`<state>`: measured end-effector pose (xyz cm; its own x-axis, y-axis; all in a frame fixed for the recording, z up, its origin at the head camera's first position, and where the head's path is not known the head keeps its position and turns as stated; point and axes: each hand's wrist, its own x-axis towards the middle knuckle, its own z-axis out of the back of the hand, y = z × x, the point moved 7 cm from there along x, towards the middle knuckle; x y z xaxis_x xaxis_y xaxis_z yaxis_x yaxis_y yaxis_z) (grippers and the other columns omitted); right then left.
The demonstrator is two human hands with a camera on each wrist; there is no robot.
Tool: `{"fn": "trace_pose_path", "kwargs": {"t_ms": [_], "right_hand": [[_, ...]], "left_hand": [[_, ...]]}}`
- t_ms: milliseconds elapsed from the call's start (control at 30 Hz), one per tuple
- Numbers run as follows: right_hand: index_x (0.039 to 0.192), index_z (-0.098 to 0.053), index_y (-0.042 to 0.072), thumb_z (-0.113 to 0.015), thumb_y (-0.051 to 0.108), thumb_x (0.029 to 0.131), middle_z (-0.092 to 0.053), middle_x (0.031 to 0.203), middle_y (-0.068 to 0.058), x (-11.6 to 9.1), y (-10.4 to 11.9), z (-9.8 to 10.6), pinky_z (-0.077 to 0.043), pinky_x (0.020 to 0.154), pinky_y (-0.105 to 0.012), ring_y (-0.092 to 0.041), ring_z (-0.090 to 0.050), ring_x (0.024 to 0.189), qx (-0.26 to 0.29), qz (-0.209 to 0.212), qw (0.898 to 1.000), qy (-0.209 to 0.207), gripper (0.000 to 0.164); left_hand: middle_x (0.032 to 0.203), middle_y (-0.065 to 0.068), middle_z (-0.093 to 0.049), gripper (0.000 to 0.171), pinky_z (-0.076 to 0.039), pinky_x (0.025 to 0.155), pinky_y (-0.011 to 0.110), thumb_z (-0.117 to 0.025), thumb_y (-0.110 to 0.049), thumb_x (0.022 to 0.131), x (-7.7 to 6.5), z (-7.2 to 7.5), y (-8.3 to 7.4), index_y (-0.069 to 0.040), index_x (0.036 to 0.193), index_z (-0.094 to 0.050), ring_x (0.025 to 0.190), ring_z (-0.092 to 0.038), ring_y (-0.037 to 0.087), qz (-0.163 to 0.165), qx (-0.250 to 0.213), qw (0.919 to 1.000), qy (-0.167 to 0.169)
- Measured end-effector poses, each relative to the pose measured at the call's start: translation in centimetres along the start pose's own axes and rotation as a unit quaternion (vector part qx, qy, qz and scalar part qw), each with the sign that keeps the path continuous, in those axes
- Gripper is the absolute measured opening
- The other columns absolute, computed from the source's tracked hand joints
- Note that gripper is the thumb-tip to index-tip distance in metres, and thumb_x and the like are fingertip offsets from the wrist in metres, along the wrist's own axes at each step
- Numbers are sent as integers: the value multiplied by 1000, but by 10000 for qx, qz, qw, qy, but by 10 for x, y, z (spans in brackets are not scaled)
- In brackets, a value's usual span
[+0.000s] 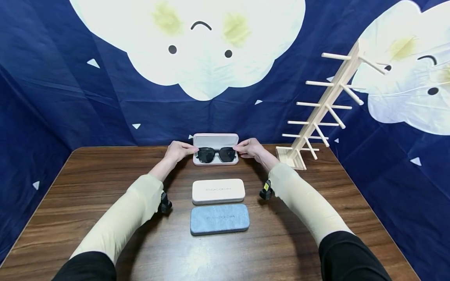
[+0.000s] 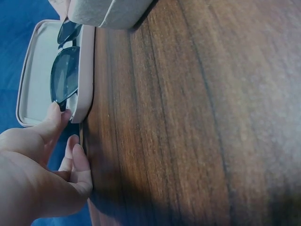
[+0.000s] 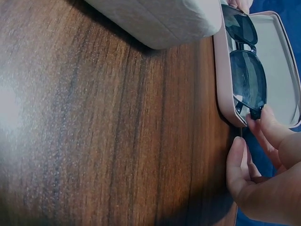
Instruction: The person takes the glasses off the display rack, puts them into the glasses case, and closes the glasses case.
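Observation:
Dark sunglasses (image 1: 216, 155) lie level within an opened pink glasses case (image 1: 216, 164) at the table's back edge, its pale-lined lid (image 1: 216, 139) standing up behind. My left hand (image 1: 180, 150) pinches the left hinge corner of the frame between thumb and forefinger. At the opposite corner, my right hand (image 1: 251, 148) has the same kind of pinch. Both wrist views show the thumbs at the outer corners of the dark lenses (image 2: 65, 75), with the other fingers bent beside the case. In the right wrist view the near lens (image 3: 249, 77) sits just above the case's rim.
Closer to me lie a closed white glasses case (image 1: 218, 191) and a closed blue one (image 1: 219, 219), both lettered. A wooden peg rack (image 1: 316, 113) stands at the back right, near my right forearm. Blue cloth (image 1: 105, 117) with cloud faces hangs behind the wooden table (image 1: 88, 187).

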<state>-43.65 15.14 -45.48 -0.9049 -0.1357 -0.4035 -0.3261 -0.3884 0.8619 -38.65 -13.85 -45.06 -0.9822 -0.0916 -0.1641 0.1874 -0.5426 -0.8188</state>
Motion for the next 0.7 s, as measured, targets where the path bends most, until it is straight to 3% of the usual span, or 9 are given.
{"fn": "trace_pose_path", "kwargs": {"t_ms": [333, 467, 600, 700], "right_hand": [[104, -75, 3, -79, 13, 92, -65, 79, 7, -1, -1, 2, -60, 75, -25, -10, -61, 76, 79, -61, 9999, -64, 16], [107, -74, 2, -78, 14, 92, -66, 77, 8, -1, -2, 3, -59, 71, -22, -10, -62, 75, 128, -123, 9998, -49, 19], [106, -73, 3, -78, 15, 92, -69, 81, 7, -2, -2, 4, -61, 77, -26, -11, -65, 76, 173, -145, 9997, -11, 19], [107, -71, 5, -76, 17, 94, -72, 93, 2, -5, -2, 5, -62, 88, -31, -12, -67, 81, 160, -110, 9998, 74, 18]], "left_hand": [[133, 11, -70, 36, -47, 104, 34, -84, -34, 86, 0, 2, 0, -10, 113, -80, 126, -60, 28, 73, -2, 9999, -96], [135, 12, -69, 34, -45, 112, 37, -84, -31, 87, -1, 2, -1, -9, 111, -80, 131, -59, 30, -24, -16, 10000, -91], [136, 13, -68, 36, -45, 113, 37, -84, -32, 87, -2, 3, -1, -8, 113, -79, 133, -58, 31, -78, 13, 9999, -96], [129, 12, -72, 39, -49, 96, 30, -84, -34, 87, -3, 5, 0, -8, 115, -79, 115, -63, 26, -91, 8, 9999, -103]]}}
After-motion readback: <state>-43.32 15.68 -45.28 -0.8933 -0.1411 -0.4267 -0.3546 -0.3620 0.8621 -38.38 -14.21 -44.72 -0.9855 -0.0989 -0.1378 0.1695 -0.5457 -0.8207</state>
